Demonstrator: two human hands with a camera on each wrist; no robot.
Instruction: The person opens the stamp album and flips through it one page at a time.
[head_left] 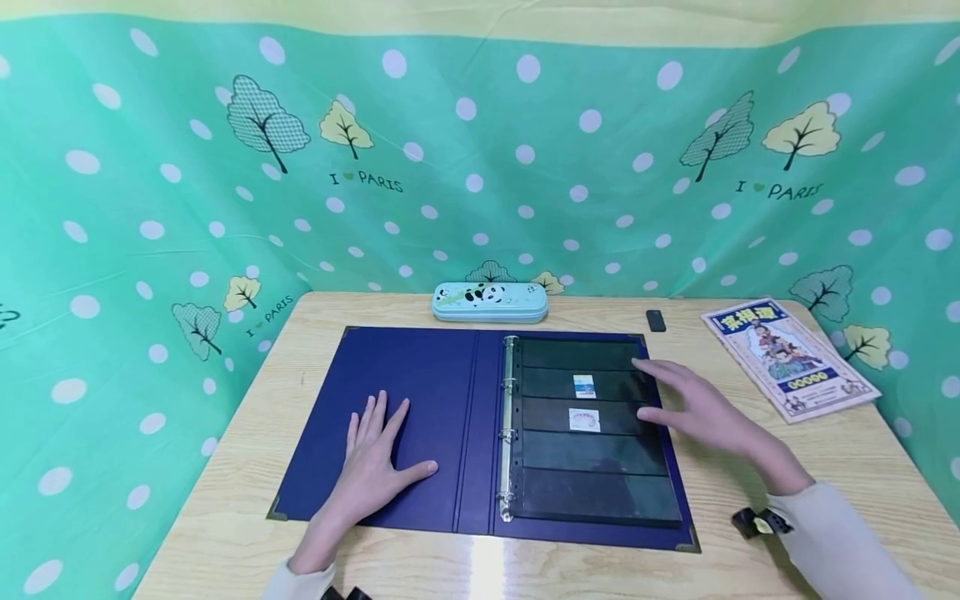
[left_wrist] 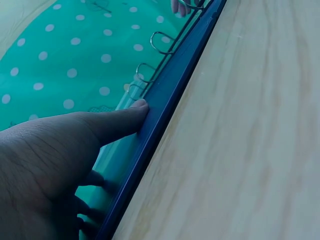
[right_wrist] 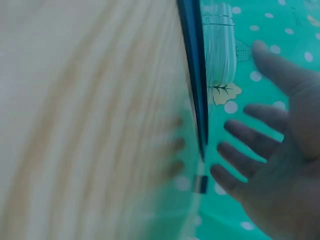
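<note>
A dark blue ring binder lies opened flat on the table. Its right side carries a black stamp page with several clear strips, held by metal rings. Two small stamps sit in the strips: a blue and white one and a pale one with a pinkish print. My left hand rests on the inside of the left cover, fingers spread, holding nothing. Over the page's right edge reaches my right hand, thumb and fingers apart with nothing between them; its fingers also show spread in the right wrist view.
Behind the binder stands a light blue panda pencil case. A small black object lies at the back right, with a colourful booklet near the table's right edge. Polka-dot green cloth hangs around the table.
</note>
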